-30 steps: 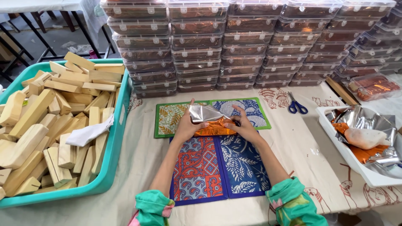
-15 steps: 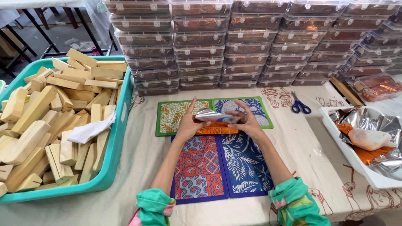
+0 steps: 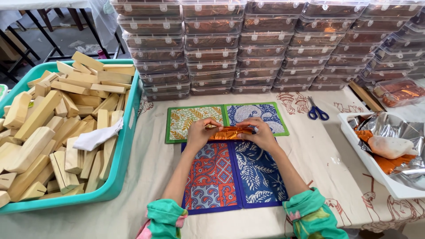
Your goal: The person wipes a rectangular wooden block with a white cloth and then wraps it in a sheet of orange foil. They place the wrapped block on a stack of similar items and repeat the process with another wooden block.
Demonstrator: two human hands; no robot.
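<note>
Both hands, left hand [image 3: 200, 132] and right hand [image 3: 261, 132], grip the ends of an orange foil packet [image 3: 230, 132] lying on the mats [image 3: 212, 177], apparently mid-wrap, so the next move would likely call for pressing the end folds flat.

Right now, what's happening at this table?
A person's left hand and right hand grip the ends of a small orange foil-wrapped block over patterned mats. A teal bin of wooden blocks sits to the left, a white tray of foil sheets to the right, blue scissors and stacked clear boxes behind.
</note>
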